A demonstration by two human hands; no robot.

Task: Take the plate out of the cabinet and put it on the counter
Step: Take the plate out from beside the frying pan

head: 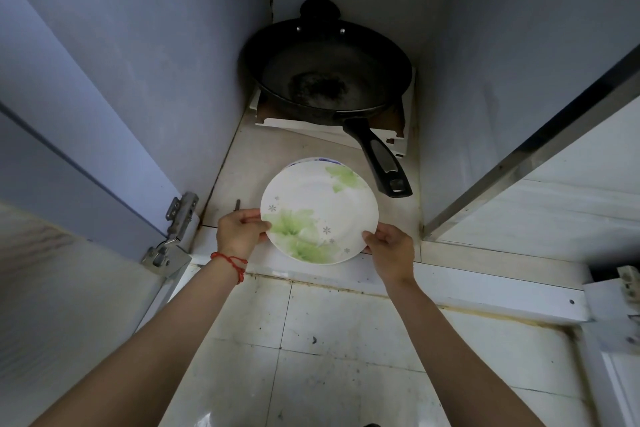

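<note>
While the round white plate with green flowers sits at the cabinet mouth, left hand and right hand pinch opposite rim edges; exit path runs toward the body, clear of the black frying pan.

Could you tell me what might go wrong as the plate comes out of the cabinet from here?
The plate is pinched only at its rim by the left hand and right hand, so it could slip. A second plate peeks out from beneath; it might get dragged along. The frying pan handle juts close to the plate's far right edge, so lifting could knock it.
</note>
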